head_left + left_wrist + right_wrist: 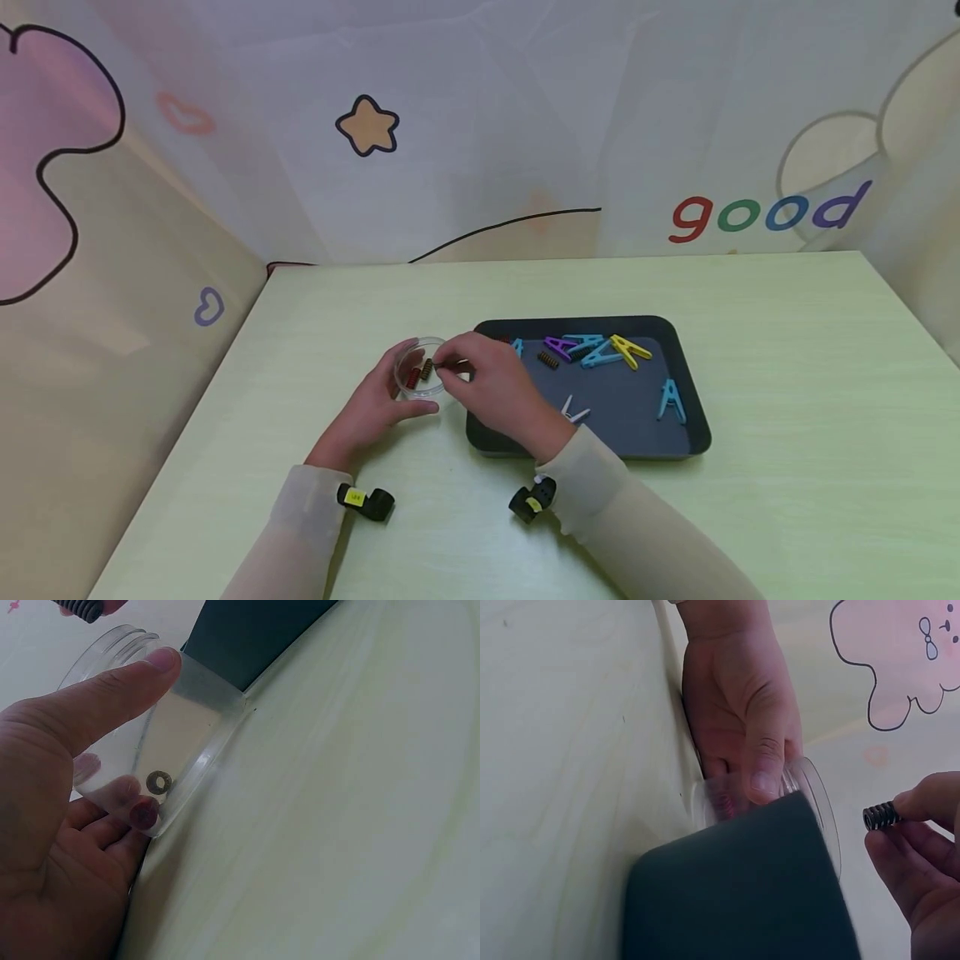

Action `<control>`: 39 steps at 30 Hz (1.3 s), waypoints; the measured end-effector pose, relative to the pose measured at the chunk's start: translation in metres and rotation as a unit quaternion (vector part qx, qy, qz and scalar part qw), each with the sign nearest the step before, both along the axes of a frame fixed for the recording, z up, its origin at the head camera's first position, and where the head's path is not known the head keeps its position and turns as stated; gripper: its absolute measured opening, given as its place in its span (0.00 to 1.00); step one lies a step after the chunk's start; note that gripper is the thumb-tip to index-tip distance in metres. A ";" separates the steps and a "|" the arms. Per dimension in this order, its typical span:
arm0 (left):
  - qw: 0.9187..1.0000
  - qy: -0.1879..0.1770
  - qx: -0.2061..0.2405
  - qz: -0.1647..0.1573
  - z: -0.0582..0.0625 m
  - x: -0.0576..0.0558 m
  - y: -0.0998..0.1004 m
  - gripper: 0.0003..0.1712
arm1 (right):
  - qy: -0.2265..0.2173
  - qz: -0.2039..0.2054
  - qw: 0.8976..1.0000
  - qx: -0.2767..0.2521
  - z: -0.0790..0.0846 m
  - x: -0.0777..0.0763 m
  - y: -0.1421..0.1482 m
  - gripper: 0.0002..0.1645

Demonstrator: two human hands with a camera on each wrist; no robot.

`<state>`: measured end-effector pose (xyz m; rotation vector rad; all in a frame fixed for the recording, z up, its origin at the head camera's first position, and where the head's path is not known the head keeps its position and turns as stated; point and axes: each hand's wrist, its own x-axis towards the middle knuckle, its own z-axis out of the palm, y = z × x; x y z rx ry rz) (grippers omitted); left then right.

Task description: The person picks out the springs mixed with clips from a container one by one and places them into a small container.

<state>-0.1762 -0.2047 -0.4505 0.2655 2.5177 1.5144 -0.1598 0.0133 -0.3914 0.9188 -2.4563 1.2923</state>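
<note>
My left hand (371,417) grips a clear plastic jar (214,746), with the thumb on the near side and fingers round the far side. A red spring (413,378) and a dark spring (427,369) stand inside it; the left wrist view shows their ends through the plastic. Thumb and fingers of my right hand (502,387) pinch another dark coil spring (881,816) just outside the jar's open mouth. In the head view that hand overlaps the left edge of a dark tray (622,421).
In the tray lie blue clips (671,400), a purple clip (558,346), a yellow clip (630,350), a white clip (574,412) and a dark spring (547,360). The tray stands right beside the jar on a pale table (787,375). A printed backdrop (510,125) rises behind.
</note>
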 end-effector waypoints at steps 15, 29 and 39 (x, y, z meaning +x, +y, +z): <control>1.000 -0.001 -0.002 -0.013 0.029 0.013 0.010 0.53 | -0.020 0.007 1.000 0.015 -0.006 0.000 -0.006 0.08; 1.000 -0.004 0.004 -0.017 0.033 0.014 0.013 0.52 | -0.007 0.012 1.000 0.026 -0.009 0.000 -0.006 0.07; 1.000 -0.001 0.005 -0.018 0.029 0.015 0.011 0.52 | -0.007 0.021 0.999 0.028 -0.007 0.002 -0.005 0.07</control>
